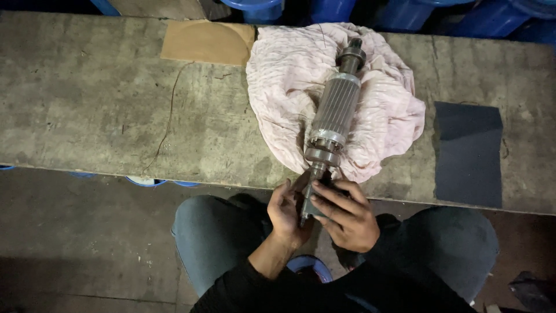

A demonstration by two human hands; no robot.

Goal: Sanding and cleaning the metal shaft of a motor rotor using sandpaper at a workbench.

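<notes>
Your head camera, looking steeply down, close over your lap, facing the workbench (116, 104) edge ahead, single view.

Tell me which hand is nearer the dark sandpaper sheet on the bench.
Right. The right hand grips the rotor shaft at the bench edge, on the side toward the sandpaper sheet. The left hand cups the shaft from the far side, farther from the sheet.

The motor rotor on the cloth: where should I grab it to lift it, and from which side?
Probably grip the rotor around its ribbed middle core, coming from above. It lies flat on the pink cloth, and the core is its widest part. The left hand and right hand already occupy the thin near shaft end.
</notes>
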